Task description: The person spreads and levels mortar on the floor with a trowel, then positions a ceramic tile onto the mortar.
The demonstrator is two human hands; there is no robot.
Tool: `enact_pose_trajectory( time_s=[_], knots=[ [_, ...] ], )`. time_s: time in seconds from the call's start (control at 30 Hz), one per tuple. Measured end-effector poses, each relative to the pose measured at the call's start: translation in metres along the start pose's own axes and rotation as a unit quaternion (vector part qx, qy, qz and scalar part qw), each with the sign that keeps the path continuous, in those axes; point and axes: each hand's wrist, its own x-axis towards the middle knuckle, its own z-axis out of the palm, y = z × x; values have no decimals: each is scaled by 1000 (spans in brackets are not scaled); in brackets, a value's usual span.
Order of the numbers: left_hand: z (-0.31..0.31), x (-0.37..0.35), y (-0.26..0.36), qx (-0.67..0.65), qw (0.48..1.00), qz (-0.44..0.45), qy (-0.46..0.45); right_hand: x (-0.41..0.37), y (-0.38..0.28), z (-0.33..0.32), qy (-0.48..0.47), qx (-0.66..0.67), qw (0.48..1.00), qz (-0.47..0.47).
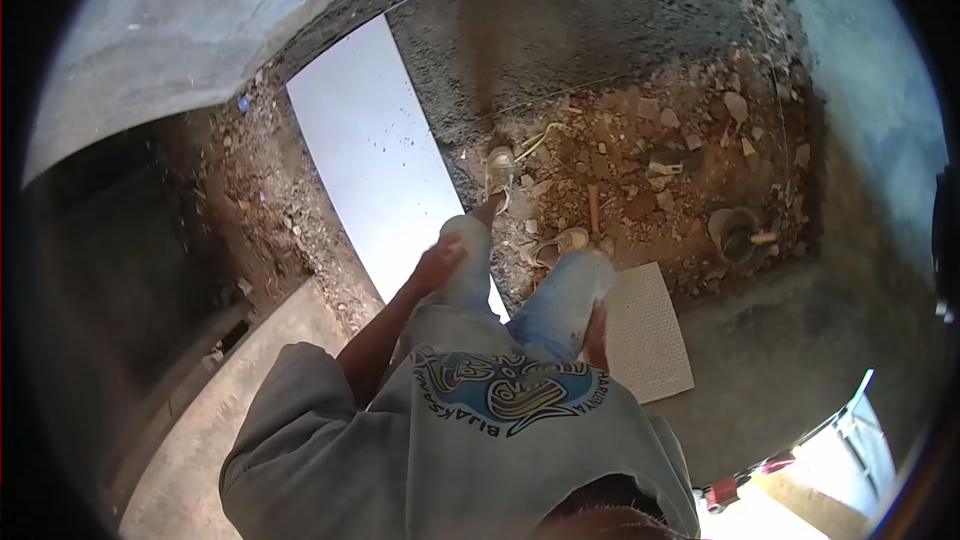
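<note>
My left hand (441,259) rests at the knee of my left jeans leg (466,285); its fingers are blurred, and no object shows in it. Beside my right thigh (566,306), my right hand (594,335) is partly visible, with its fingers hidden. To the left of my legs lies a long white board (375,130) with dark specks, one end reaching under my left leg. A perforated pale board (645,335) lies close to my right hand.
Rubble and broken stone (640,125) cover the ground ahead, with a round container (735,235) at the right. Wet grey mortar (590,20) spreads along the far side. My shoes (500,170) stand on the rubble. Walls rise left and right; a dark opening is at left.
</note>
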Motion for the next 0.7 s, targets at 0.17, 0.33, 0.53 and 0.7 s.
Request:
enact_pose_trajectory(
  time_s=[0.17, 0.33, 0.53, 0.7],
  knots=[
    [-49, 1, -43, -352, 898, -182, 192, 13, -170, 51, 67, -221, 971, -66],
    [-45, -9, -184, -329, 850, -219, 348, 118, -204, -8, 98, -333, 938, 13],
    [-44, 36, -343, -200, 815, -216, 499, 270, -192, -4, 118, -294, 945, 80],
    [-111, 228, -411, -32, 802, -203, 561, 397, -106, 25, 80, -310, 941, 105]
  ],
)
